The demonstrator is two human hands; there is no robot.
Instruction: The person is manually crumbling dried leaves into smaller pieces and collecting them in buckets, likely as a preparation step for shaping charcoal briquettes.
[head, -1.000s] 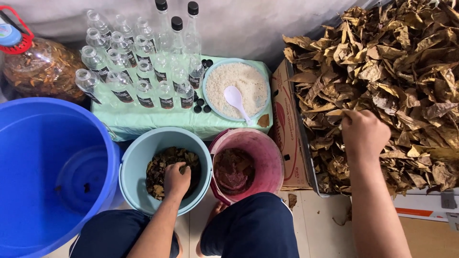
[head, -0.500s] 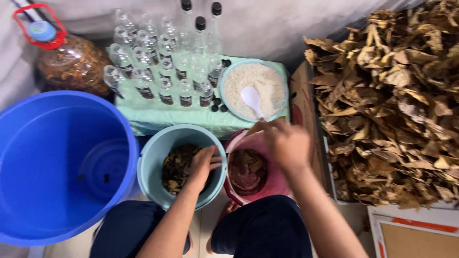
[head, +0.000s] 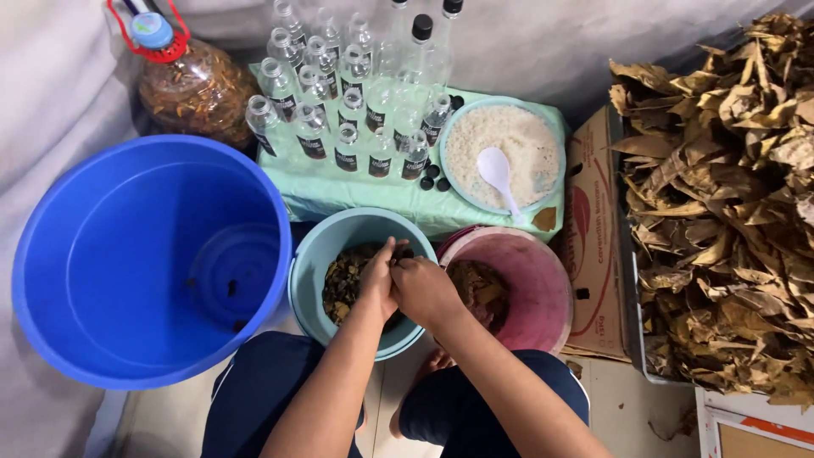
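Note:
My left hand (head: 378, 276) and my right hand (head: 424, 291) are pressed together over the teal bucket (head: 310, 263), which holds dark crushed leaves (head: 341, 284). Both hands have their fingers curled down into those leaves; what each one grips is hidden. Just to the right stands a pink bucket (head: 543, 280) with dark leaf bits at its bottom. A large heap of dry brown leaves (head: 729, 195) fills a cardboard box (head: 593, 229) on the far right.
A big blue bucket (head: 102, 254) stands at the left. Behind the buckets, a green-covered low stand (head: 339, 191) carries several clear small bottles (head: 339, 110) and a bowl of white grains (head: 500, 144) with a white spoon (head: 496, 174). A large leaf-filled jug (head: 191, 85) sits at the back left.
My right hand left the leaf heap, passed over the pink bucket and joined the left hand over the teal bucket. The view has shifted to the right.

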